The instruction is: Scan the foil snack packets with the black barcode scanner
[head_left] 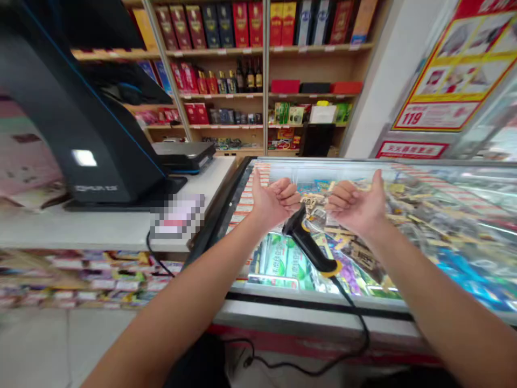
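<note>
My left hand [273, 200] is held above the glass top of a display freezer [302, 303], its fingers curled in and its thumb pointing up. My right hand [360, 205] mirrors it a short way to the right, thumb raised and fingers folded. No object shows in either one. Between and just below them lies a black and yellow handheld barcode scanner [313, 249] on the glass, with its cable [359, 312] running over the front edge. Neither hand appears to grip the scanner. Through the glass, green packets [283, 258] and many other wrapped goods are visible.
On the white counter [100, 229] at left stand a dark checkout terminal [105, 161] and a weighing scale [183, 153], near a pixelated item [177, 215]. Behind are shelves [218, 52] of boxes and bottles. A poster [456, 70] hangs at right.
</note>
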`<state>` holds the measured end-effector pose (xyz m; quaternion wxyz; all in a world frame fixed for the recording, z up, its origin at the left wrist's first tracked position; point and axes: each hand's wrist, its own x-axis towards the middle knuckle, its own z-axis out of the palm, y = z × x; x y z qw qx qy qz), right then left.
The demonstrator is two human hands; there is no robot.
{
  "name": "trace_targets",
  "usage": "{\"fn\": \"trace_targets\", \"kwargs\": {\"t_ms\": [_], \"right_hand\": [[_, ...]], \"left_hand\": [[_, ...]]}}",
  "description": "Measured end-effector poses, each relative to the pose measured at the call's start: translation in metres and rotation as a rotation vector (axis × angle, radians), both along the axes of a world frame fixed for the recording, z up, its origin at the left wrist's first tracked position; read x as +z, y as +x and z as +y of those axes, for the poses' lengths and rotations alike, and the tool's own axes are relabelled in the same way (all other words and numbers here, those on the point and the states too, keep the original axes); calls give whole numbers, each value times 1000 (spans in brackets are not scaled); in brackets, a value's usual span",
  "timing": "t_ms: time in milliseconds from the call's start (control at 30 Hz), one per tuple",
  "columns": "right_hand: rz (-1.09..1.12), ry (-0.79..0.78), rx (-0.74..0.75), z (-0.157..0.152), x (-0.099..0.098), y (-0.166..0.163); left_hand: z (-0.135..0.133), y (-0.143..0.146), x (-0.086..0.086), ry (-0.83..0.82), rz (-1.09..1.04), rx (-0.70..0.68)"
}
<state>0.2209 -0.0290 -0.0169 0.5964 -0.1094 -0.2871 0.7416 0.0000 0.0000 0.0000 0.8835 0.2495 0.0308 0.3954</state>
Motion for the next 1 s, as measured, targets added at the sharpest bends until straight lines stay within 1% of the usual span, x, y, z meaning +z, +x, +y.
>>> {"fn": "trace_targets", "kwargs": {"t_ms": [167,467,700,800,1000], "right_hand": [[-14,15,10,-1,-1,0],[-218,58,-92,-7,5,-5],[-286,66,-118,-7,6,-5],[-272,57,-107,-8,7,-5],[-140,3,-53,-7,6,-6]], "left_hand": [[-2,0,1,-39,29,28],[-5,1,5,-51,55,39],[-6,1,6,-37,56,36],[-6,1,7,-45,64,45],[-7,2,6,-38,63,41]]}}
